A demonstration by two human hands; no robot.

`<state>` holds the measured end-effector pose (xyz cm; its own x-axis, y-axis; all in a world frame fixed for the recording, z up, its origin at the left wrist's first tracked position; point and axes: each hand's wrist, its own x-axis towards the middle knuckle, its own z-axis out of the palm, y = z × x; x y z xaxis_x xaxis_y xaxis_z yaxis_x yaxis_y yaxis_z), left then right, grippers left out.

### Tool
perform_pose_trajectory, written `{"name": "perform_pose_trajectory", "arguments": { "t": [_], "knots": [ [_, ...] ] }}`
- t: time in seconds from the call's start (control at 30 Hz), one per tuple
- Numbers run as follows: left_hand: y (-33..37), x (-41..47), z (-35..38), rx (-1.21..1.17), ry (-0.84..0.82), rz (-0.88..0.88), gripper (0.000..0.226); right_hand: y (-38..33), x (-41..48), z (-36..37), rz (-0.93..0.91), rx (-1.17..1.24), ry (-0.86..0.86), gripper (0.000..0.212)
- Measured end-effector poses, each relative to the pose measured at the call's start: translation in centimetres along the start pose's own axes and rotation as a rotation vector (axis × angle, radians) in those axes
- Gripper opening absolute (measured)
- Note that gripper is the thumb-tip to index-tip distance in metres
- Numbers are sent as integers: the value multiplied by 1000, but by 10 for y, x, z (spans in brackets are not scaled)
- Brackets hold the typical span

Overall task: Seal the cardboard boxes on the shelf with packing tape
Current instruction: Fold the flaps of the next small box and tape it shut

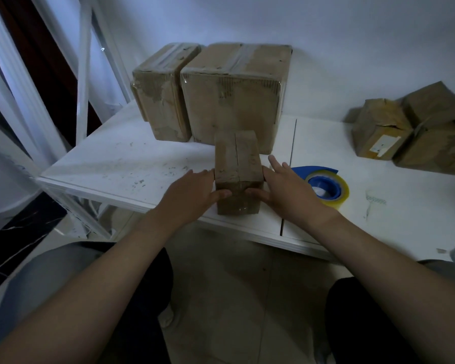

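A small cardboard box (237, 164) stands near the front edge of the white shelf (121, 158), its top flaps meeting in a seam down the middle. My left hand (192, 193) presses its left side, thumb on the front face. My right hand (286, 190) holds its right side, thumb on the front face too. A roll of clear packing tape on a blue dispenser (326, 186) lies on the shelf just right of my right hand.
Two larger taped cardboard boxes (231, 95) stand against the wall behind the small one. Several crumpled boxes (415, 130) sit at the far right. White shelf posts (82, 82) rise on the left. The shelf board has a gap (290, 158) right of the small box.
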<state>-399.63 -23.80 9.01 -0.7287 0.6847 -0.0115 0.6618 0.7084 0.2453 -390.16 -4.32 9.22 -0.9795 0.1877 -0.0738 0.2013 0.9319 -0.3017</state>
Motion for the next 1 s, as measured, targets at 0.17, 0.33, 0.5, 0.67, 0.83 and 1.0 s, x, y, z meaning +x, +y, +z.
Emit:
{"name": "perform_pose_trajectory", "arguments": {
  "t": [0.17, 0.33, 0.5, 0.67, 0.83, 1.0],
  "knots": [
    [36, -5, -32, 25, 98, 68, 58, 6, -35, -48, -35, -9, 229, 56],
    [99, 10, -66, -87, 128, 222, 43, 40, -70, -90, 51, -12, 386, 58],
    [138, 79, -62, -92, 60, 296, 37, 87, -60, -114, 173, 88, 407, 54],
    [142, 150, -29, 8, -45, 266, 45, 131, -7, -99, 263, 121, 358, 50],
    [131, 204, 2, -58, -116, 221, 38, 162, 49, -79, 262, 158, 319, 47],
    [118, 257, 52, -86, -142, 176, 68, 186, 76, -62, 335, 129, 250, 39]
  ]
}}
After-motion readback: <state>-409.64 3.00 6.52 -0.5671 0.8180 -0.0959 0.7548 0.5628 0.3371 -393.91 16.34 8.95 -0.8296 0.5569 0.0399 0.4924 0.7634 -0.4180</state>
